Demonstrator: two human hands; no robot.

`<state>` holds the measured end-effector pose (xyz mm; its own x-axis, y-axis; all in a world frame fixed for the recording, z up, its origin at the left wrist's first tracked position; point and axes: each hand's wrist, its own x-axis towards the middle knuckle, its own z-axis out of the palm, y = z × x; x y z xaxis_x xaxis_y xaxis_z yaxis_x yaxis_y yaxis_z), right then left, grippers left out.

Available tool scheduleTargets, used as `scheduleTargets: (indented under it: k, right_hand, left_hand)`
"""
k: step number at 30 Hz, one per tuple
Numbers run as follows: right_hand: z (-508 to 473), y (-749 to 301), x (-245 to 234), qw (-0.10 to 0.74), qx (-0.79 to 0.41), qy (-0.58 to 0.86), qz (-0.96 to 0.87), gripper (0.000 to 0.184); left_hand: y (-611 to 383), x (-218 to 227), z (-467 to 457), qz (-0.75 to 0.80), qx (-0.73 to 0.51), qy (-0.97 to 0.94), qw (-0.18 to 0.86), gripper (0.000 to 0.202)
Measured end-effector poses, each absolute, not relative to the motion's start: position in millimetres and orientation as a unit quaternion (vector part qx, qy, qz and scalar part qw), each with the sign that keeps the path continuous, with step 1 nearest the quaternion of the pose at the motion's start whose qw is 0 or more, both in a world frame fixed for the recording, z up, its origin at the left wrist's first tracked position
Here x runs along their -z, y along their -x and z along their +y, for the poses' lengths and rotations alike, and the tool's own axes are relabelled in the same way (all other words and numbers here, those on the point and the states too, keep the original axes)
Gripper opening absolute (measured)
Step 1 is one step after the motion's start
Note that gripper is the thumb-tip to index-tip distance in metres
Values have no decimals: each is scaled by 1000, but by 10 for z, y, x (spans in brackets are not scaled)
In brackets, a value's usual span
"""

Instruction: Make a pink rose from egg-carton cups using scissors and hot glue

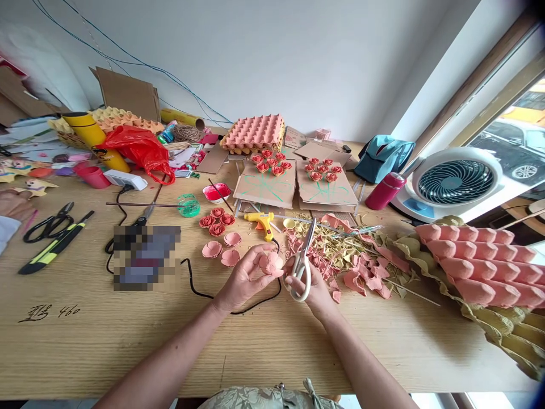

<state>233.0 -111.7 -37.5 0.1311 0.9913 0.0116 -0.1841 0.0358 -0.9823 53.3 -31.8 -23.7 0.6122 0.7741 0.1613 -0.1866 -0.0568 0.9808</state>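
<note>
Nearest the camera, a patterned garment (255, 400) shows at the bottom edge, with both bare forearms reaching over the wood-grain surface (149, 346). Left hand (246, 275): grip closed, thumb and fingers pinching a pink cup (271, 263), which is held above the surface near its middle. Right hand (314, 289): grip closed around the handles of white-handled scissors (305, 253); blades point up and away from the person and appear close together. The scissors stand just beside the cup; contact between right fingers and cup cannot be determined.

Beyond the left hand lie three loose pink cups (230, 258) and, behind them, four red rosettes (217, 229). A yellow glue gun (264, 221) lies beyond the held cup, its black cord looping on the surface. Pink and yellowish scraps (361, 272) are heaped beyond and to the right of the right hand. Farther right, pink egg trays (477, 261) rest on yellowish ones. At the back, red flowers stand on two cardboard pieces (266, 190).
</note>
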Motion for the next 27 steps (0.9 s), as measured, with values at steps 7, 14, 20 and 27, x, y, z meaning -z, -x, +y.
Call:
scheduleTargets:
  k: [7, 14, 20, 27]
  right_hand:
    - [-1130, -2305, 376, 605, -516, 465, -389, 37]
    - [-1148, -2351, 349, 605, -490, 471, -416, 38]
    - [-1176, -2327, 351, 571, -483, 479, -458, 39]
    - [-1168, -2359, 412, 567, -458, 499, -469, 38]
  left_hand:
    - [-541, 280, -345, 210, -335, -699, 596, 52]
    - [-525, 280, -285, 203, -315, -616, 693, 63]
    - [-562, 294, -281, 173, -238, -557, 776, 40]
    - [-576, 277, -291, 171, -240, -515, 805, 36]
